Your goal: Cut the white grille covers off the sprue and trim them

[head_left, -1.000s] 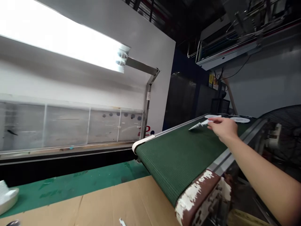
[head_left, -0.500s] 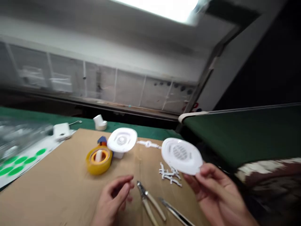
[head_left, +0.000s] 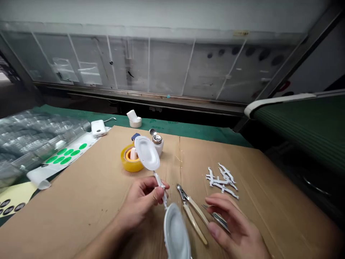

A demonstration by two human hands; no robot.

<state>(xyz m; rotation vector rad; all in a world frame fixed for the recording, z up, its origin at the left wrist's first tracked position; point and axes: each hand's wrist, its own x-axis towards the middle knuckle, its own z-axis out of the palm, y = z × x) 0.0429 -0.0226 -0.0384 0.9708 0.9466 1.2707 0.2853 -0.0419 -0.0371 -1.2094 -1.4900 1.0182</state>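
My left hand (head_left: 142,201) is closed on the thin runner of a white moulded plastic part, whose two oval discs stay joined by it. One disc (head_left: 147,153) rises above the fingers; the other disc (head_left: 176,233) hangs below, partly cut off by the picture's bottom edge. My right hand (head_left: 234,226) is open and holds nothing, its thumb and fingers apart. Beneath it lie tweezers (head_left: 220,220), partly covered by the fingers. Nippers (head_left: 194,223) with cream handles rest on the cardboard between my hands. White plastic runner scraps (head_left: 215,181) lie beyond my right hand.
A yellow tape roll (head_left: 132,166) and a bottle with a raised metal cap (head_left: 158,145) stand behind the part. Clear plastic packs (head_left: 40,133) and a sheet of green stickers (head_left: 68,151) are at left. A green conveyor belt (head_left: 302,115) borders the right.
The plastic part has passed from my right hand to my left and has turned from roughly level to hanging lengthwise. My right hand has opened. The view has shifted.
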